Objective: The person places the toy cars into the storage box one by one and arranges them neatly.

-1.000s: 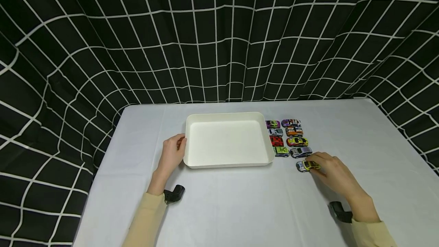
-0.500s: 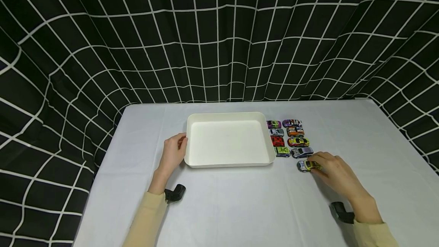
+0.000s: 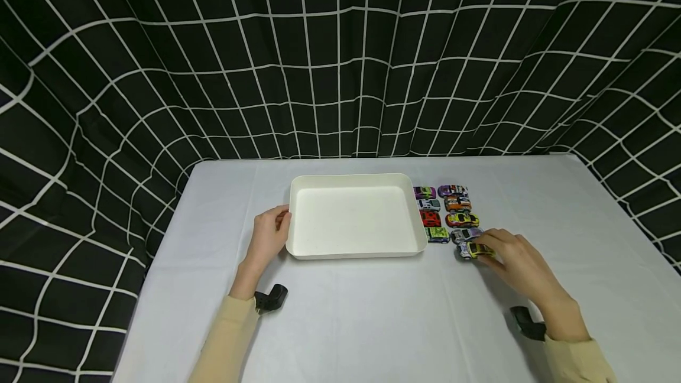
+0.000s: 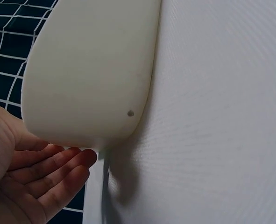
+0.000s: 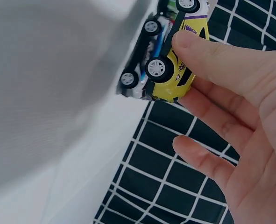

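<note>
Black cloth with a white grid hangs behind and to both sides of our counter, which is covered in pale sheeting and cut off at the lower frame edge.

Item one: white tray, centre of the frame. Our left hand rests against its left wall, fingers relaxed and straight in the left wrist view, holding nothing.

Item two: yellow toy car, right of centre, just below the parked rows. Our right hand pinches it, thumb across its side in the right wrist view; whether its wheels touch the counter we cannot tell.

Item three: toy cars in two short rows, just beside the tray's right wall; their liveries are too small to read.
</note>
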Available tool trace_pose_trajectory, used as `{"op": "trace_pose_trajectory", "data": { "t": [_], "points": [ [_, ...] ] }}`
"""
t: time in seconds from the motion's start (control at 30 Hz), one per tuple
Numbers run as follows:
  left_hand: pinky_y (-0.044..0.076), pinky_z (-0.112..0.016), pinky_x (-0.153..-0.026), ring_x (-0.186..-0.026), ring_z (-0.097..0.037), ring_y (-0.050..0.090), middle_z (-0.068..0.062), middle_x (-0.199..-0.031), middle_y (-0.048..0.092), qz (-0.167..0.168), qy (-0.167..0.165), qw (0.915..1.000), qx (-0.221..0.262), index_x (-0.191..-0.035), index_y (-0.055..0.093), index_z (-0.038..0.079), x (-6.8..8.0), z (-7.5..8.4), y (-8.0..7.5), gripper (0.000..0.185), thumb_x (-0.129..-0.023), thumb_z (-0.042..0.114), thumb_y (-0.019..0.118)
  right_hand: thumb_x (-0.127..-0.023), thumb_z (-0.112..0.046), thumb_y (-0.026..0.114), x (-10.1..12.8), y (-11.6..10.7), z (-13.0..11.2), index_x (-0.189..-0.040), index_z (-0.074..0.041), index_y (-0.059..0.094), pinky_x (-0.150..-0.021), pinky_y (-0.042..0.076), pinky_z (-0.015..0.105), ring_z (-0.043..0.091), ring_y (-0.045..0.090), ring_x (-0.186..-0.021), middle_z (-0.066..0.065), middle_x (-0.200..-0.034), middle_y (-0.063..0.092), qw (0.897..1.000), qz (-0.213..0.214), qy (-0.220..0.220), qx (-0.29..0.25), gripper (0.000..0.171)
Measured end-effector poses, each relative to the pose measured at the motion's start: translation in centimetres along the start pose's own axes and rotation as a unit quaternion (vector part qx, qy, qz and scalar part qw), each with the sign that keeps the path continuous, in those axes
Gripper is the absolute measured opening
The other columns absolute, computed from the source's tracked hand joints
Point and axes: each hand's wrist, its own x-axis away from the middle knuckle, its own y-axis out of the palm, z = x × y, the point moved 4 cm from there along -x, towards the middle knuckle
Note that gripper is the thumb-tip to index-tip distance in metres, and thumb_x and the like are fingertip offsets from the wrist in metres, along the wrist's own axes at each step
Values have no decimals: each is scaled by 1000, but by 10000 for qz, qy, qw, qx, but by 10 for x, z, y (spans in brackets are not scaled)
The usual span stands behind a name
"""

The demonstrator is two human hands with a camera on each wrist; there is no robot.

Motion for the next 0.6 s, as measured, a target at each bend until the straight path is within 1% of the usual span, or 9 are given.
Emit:
{"op": "trace_pose_trajectory", "data": {
  "t": [0.3,0.6],
  "points": [
    [56,-32,-64,-76,-25,64,-22,-91,65,-33,12,10000,35,-108,61,-14,-1,0,-1,23,-91,0,53,-59,1,82,-16,-2,-6,-92,-3,68,-64,49,45,27,61,-80,10,-92,65,9999,-121,13,26,36],
    [56,-30,-65,-76,-25,65,-22,-92,66,-39,-1,10000,50,-109,61,-14,-1,-2,-1,24,-91,0,53,-61,1,81,-33,-5,-12,-94,-1,68,-64,49,45,29,61,-80,13,-91,65,10000,-84,-29,-15,36]
  ]
}}
